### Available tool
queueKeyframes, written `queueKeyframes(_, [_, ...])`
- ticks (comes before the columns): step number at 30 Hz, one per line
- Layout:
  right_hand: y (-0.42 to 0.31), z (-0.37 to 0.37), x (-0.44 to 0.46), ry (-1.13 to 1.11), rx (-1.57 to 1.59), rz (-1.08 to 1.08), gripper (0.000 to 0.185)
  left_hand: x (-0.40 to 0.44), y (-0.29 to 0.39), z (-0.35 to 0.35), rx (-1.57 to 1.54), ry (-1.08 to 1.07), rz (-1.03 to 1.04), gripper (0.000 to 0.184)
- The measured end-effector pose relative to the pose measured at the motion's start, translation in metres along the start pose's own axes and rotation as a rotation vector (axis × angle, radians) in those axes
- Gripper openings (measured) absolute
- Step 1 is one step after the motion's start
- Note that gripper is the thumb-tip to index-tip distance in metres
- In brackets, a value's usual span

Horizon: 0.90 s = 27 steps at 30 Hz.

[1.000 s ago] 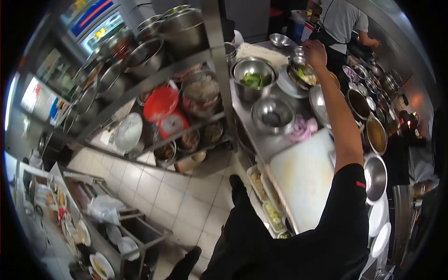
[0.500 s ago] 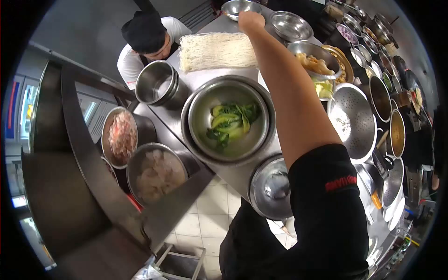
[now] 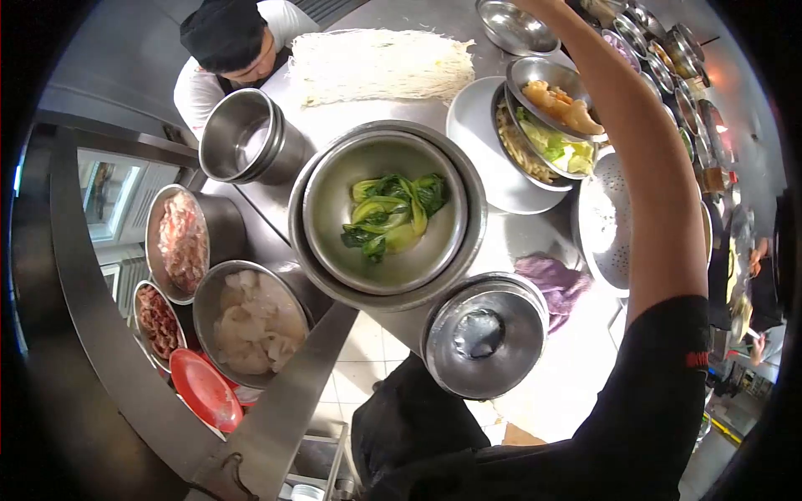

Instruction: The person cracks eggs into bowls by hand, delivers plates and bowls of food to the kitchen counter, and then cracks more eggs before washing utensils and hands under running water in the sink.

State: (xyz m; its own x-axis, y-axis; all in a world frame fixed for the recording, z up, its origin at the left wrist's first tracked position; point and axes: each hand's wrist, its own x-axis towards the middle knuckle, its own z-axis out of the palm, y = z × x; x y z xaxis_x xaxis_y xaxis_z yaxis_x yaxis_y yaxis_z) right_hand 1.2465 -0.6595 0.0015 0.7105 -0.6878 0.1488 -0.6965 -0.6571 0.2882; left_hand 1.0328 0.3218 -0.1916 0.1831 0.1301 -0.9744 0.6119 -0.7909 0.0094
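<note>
My right forearm (image 3: 647, 159) stretches up along the right side, its hand (image 3: 539, 5) cut off by the top edge, fingers hidden. The nearest thing to that hand is a steel bowl (image 3: 516, 32) at the top. My left hand is out of view. In the middle, leafy green bok choy (image 3: 397, 215) lies in a steel bowl (image 3: 326, 179), which is nested in a larger one. Behind it a mat of pale, thin noodles (image 3: 380, 67) is spread on the steel counter. Bowls with fried pieces (image 3: 558, 107) and cut lettuce (image 3: 564, 152) stand to the right, on a white plate (image 3: 472, 171).
A steel colander (image 3: 603, 221) stands beneath my forearm. Nearer are stacked bowls (image 3: 451, 367) and a purple cloth (image 3: 551, 288). Containers of pale slices (image 3: 259, 321) and minced meat (image 3: 182, 238) stand left, behind a metal rail (image 3: 284, 380). A co-worker (image 3: 225, 50) leans in at upper left.
My right hand has moved right and up, mostly out of the frame. The view has shifted, bringing the lettuce bowl, white plate, purple cloth and a red dish into clearer sight.
</note>
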Motion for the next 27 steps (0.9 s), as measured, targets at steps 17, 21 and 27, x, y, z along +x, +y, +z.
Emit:
queueKeyframes(17, [-0.022, -0.001, -0.035, -0.324, -0.252, -0.199, 0.03, -0.017, -0.053, 0.015, -0.015, 0.01, -0.051, 0.053])
queueKeyframes(21, [-0.007, -0.011, -0.05, -0.225, -0.072, -0.172, 0.032, -0.011, -0.076, 0.02, -0.021, 0.008, -0.037, 0.053])
queueKeyframes(27, [-0.006, 0.008, -0.047, -0.119, 0.101, -0.085, 0.032, -0.012, -0.118, 0.012, -0.051, 0.02, -0.03, 0.051])
